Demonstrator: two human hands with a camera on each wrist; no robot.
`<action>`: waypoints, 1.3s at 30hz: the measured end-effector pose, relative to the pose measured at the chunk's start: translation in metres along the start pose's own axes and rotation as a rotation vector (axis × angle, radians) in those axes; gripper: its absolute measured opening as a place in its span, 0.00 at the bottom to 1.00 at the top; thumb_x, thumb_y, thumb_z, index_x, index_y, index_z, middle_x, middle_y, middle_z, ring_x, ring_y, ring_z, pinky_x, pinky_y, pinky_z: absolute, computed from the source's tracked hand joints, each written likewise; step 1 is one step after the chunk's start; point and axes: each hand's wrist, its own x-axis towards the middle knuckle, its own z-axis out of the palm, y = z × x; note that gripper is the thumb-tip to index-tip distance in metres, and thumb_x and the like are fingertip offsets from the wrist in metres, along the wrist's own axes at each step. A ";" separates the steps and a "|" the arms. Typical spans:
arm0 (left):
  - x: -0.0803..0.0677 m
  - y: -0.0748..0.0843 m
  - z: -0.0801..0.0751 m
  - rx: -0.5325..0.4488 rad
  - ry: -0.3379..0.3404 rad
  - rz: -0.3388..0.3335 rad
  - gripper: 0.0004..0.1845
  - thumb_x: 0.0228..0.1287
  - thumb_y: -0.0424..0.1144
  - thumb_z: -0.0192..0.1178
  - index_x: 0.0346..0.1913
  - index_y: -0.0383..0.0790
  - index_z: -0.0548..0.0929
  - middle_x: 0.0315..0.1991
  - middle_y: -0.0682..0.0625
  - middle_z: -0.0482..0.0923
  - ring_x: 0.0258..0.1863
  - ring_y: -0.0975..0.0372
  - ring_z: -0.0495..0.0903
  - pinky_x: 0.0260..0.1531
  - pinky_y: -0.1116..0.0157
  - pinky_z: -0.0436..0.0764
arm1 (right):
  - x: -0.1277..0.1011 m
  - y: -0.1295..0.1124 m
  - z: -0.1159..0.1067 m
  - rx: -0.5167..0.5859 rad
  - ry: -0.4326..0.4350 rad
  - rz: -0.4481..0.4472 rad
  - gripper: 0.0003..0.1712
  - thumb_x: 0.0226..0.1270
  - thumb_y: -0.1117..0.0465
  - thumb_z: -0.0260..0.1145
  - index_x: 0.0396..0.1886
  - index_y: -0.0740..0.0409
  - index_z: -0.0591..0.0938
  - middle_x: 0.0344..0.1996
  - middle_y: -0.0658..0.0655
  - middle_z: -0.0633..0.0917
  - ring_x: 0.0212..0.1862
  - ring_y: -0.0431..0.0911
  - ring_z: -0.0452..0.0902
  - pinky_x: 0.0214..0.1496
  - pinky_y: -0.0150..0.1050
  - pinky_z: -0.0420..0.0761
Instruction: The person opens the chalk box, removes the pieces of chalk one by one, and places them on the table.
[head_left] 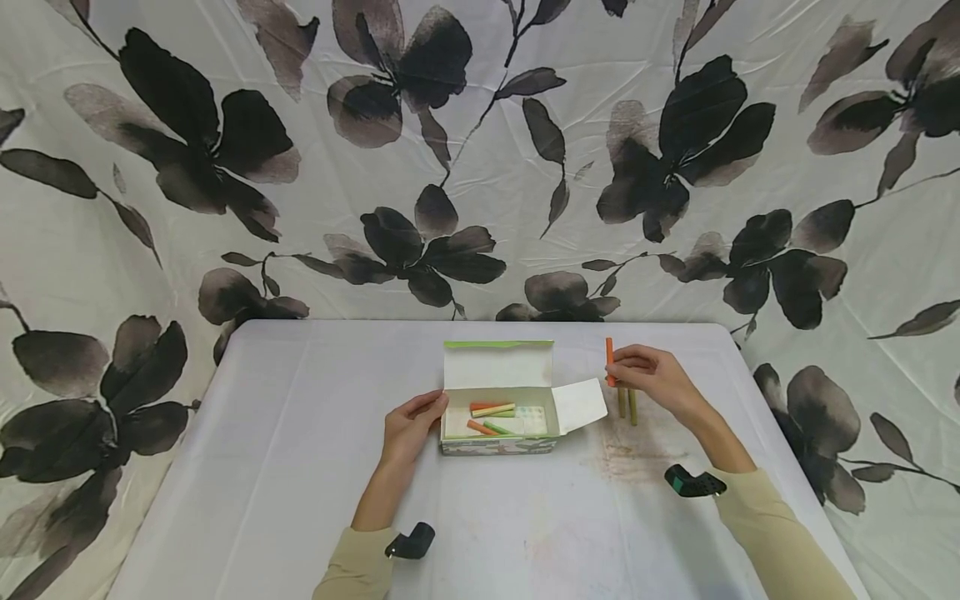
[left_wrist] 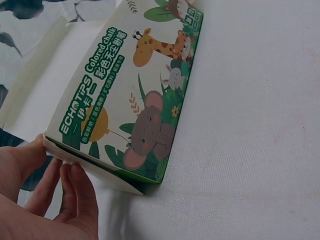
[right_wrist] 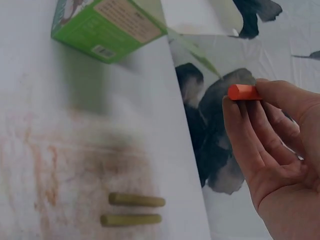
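The right hand pinches an orange chalk stick right of the open colored-chalk box, near 2 olive chalk sticks on the table. The left hand grips the box's left end.

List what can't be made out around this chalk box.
Left wrist view: chalk sticks in the box, hidden by its printed side.
Left wrist view: part of the left hand, cut off by the edges.
Right wrist view: far end of the orange stick, behind the right hand.
Right wrist view: small print, too blurred to read.
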 end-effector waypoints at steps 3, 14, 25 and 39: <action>0.001 -0.001 0.001 -0.001 0.011 0.000 0.20 0.65 0.39 0.73 0.55 0.31 0.86 0.45 0.46 0.87 0.42 0.65 0.83 0.38 0.75 0.82 | -0.005 0.007 -0.004 -0.009 0.020 0.026 0.26 0.75 0.55 0.68 0.60 0.72 0.76 0.49 0.66 0.87 0.46 0.43 0.87 0.56 0.41 0.84; 0.000 -0.003 0.000 0.004 0.006 0.004 0.21 0.65 0.40 0.73 0.56 0.30 0.85 0.49 0.43 0.86 0.44 0.64 0.83 0.39 0.75 0.82 | -0.023 0.042 -0.019 -0.007 0.092 0.055 0.28 0.75 0.55 0.68 0.62 0.73 0.76 0.46 0.57 0.88 0.45 0.42 0.87 0.54 0.36 0.84; 0.001 -0.003 -0.001 0.014 0.013 0.014 0.21 0.65 0.40 0.73 0.56 0.32 0.86 0.48 0.45 0.87 0.44 0.64 0.83 0.39 0.74 0.82 | -0.036 0.074 -0.025 -0.071 0.166 0.123 0.29 0.73 0.52 0.70 0.61 0.72 0.78 0.44 0.56 0.89 0.43 0.37 0.86 0.52 0.35 0.84; 0.001 -0.003 -0.001 0.000 0.006 0.022 0.20 0.65 0.39 0.73 0.55 0.30 0.86 0.41 0.49 0.87 0.38 0.66 0.82 0.37 0.74 0.82 | -0.031 0.091 -0.013 -0.263 0.240 0.170 0.19 0.71 0.60 0.71 0.50 0.74 0.83 0.36 0.62 0.89 0.33 0.44 0.85 0.34 0.35 0.84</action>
